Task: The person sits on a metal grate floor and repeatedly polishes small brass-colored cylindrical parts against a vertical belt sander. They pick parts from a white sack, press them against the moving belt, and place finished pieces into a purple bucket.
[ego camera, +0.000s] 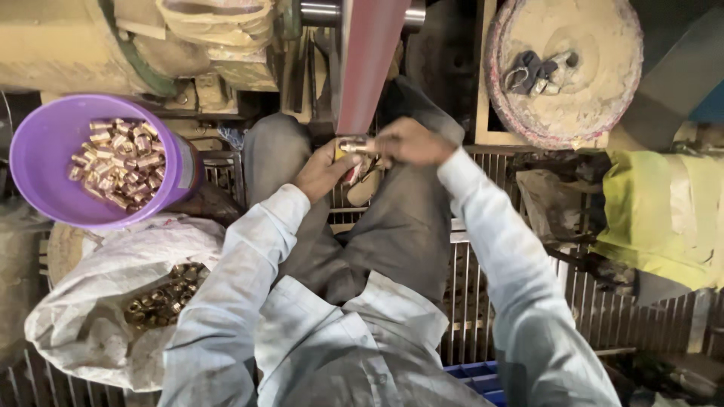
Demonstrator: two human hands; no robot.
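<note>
Dusty workshop clutter surrounds a metal floor grate (520, 301) on which a seated person works. Both hands meet at the lower end of a reddish abrasive belt (363, 68) that runs down between the knees. The left hand (323, 172) and the right hand (411, 142) pinch a small shiny brass fitting (353, 145) between closed fingertips, steadying it from both sides against the belt. A purple plastic bucket of bright brass pieces (53, 162) stands near the left elbow, and an open white sack of duller brass pieces (90, 301) lies below it, within easy reach.
</note>
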